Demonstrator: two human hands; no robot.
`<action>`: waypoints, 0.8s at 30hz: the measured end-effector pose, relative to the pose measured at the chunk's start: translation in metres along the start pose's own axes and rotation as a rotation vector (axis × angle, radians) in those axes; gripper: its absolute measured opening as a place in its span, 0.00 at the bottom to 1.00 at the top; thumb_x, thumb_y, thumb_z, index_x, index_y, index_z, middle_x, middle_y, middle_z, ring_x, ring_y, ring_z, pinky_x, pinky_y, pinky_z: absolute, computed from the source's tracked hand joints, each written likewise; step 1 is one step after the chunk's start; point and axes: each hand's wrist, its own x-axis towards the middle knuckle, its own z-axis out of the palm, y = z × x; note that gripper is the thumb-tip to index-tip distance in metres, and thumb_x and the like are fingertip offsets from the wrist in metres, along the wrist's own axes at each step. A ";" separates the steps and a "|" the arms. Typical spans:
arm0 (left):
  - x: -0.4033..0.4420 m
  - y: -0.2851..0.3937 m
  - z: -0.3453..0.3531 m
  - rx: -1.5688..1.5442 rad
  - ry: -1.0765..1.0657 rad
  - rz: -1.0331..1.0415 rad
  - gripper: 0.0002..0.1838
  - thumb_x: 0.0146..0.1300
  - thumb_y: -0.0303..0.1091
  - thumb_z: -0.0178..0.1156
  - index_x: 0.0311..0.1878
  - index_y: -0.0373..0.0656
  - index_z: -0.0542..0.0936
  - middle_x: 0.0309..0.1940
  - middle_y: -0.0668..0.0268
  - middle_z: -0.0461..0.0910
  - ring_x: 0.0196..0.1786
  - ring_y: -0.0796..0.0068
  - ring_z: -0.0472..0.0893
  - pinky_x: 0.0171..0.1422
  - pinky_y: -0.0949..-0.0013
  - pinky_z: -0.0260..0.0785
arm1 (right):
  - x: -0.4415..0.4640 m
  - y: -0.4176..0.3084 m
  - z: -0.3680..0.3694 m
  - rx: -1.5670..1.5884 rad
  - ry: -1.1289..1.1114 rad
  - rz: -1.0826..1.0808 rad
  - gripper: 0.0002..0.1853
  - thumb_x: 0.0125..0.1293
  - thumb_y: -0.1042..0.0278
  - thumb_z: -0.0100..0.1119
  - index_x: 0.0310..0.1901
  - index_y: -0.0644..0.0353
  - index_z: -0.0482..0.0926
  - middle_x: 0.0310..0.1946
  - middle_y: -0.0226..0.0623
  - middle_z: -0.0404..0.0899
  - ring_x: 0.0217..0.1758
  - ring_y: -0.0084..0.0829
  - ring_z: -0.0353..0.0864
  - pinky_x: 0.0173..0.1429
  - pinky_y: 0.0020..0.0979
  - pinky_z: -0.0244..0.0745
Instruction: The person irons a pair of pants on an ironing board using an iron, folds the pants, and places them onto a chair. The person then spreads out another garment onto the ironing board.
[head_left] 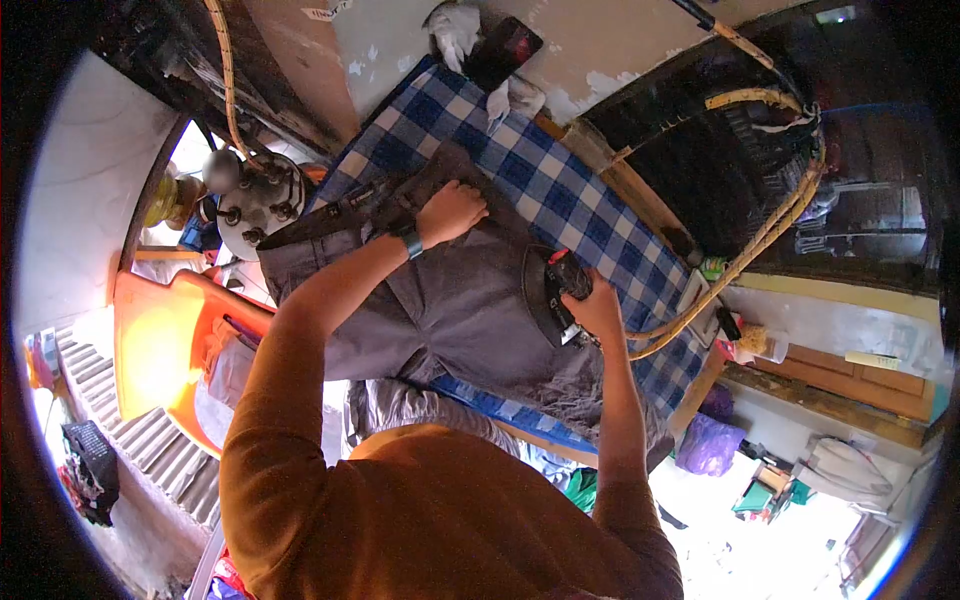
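Observation:
Dark grey trousers (470, 300) lie spread over a blue-and-white checked cloth (630, 225), waist to the left and legs toward the lower right. My left hand (452, 213), with a dark watch on its wrist, rests on the upper part of the trousers, its fingers curled in on the fabric. The fingertips are partly hidden. My right hand (596, 305) is wrapped round the handle of a dark iron (540, 296), which sits on the trouser leg. From near the iron a tan hose (730, 285) runs off to the upper right.
A metal tank with fittings (262, 212) stands left of the checked surface. An orange chair (160, 345) holding cloth is at the lower left. White cloths (455, 35) and a dark flat object (503, 52) lie at the far end. A purple bag (708, 445) is at the lower right.

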 end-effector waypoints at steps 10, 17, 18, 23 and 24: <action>0.049 -0.001 -0.026 -0.201 -0.287 0.259 0.08 0.42 0.30 0.69 0.23 0.42 0.78 0.26 0.61 0.77 0.30 0.59 0.77 0.35 0.53 0.68 | 0.004 0.008 0.005 -0.028 0.010 -0.010 0.35 0.47 0.54 0.68 0.56 0.63 0.71 0.42 0.51 0.81 0.46 0.49 0.81 0.51 0.41 0.75; 0.067 -0.016 -0.023 -0.222 -0.550 0.471 0.09 0.44 0.37 0.65 0.28 0.44 0.80 0.29 0.59 0.79 0.37 0.54 0.78 0.39 0.51 0.68 | 0.006 0.013 0.006 0.009 -0.006 -0.002 0.34 0.47 0.54 0.67 0.55 0.62 0.71 0.43 0.52 0.80 0.47 0.49 0.80 0.51 0.41 0.75; 0.069 -0.021 -0.017 -0.300 -0.697 0.442 0.10 0.52 0.39 0.62 0.28 0.43 0.81 0.30 0.60 0.80 0.34 0.57 0.77 0.38 0.52 0.68 | 0.007 0.014 0.008 -0.008 0.002 0.003 0.34 0.47 0.54 0.67 0.55 0.63 0.71 0.43 0.53 0.80 0.48 0.50 0.80 0.51 0.41 0.74; 0.062 0.002 -0.040 -0.534 -0.764 -0.031 0.21 0.64 0.51 0.54 0.33 0.42 0.83 0.33 0.60 0.82 0.32 0.63 0.79 0.36 0.55 0.69 | 0.007 0.013 0.007 0.003 0.008 -0.038 0.34 0.47 0.54 0.67 0.55 0.63 0.71 0.43 0.52 0.80 0.49 0.50 0.79 0.52 0.41 0.74; 0.056 0.008 -0.035 -0.545 -0.637 0.091 0.24 0.63 0.56 0.53 0.33 0.43 0.82 0.30 0.58 0.81 0.33 0.61 0.80 0.37 0.54 0.70 | 0.007 0.015 0.008 -0.003 0.022 -0.056 0.35 0.46 0.54 0.67 0.55 0.64 0.71 0.43 0.53 0.80 0.49 0.50 0.79 0.52 0.41 0.74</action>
